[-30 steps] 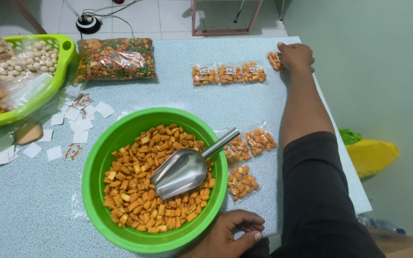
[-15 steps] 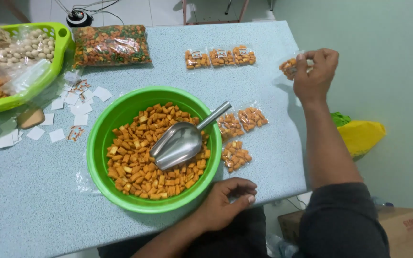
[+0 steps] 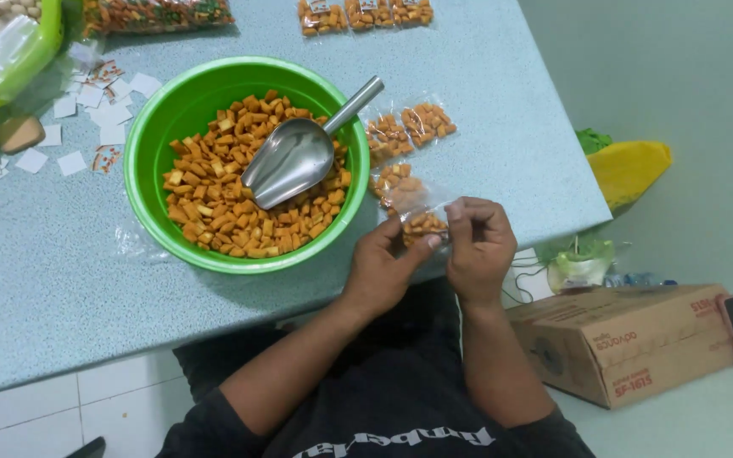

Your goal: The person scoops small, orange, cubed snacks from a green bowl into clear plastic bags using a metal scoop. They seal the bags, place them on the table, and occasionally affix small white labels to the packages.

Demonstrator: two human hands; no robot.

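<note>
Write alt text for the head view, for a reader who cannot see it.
Both hands, left hand and right hand, hold a small clear snack bag at the near edge of a pale blue table. Beside them a green bowl of orange crackers holds a metal scoop; more filled bags lie nearby.

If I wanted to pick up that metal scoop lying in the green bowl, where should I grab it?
Probably by the handle of the metal scoop. It is a narrow rod that sticks up and out over the far right rim of the green bowl, clear of the orange snacks. Come from the upper right; the wide scoop end lies buried among the snacks.
</note>
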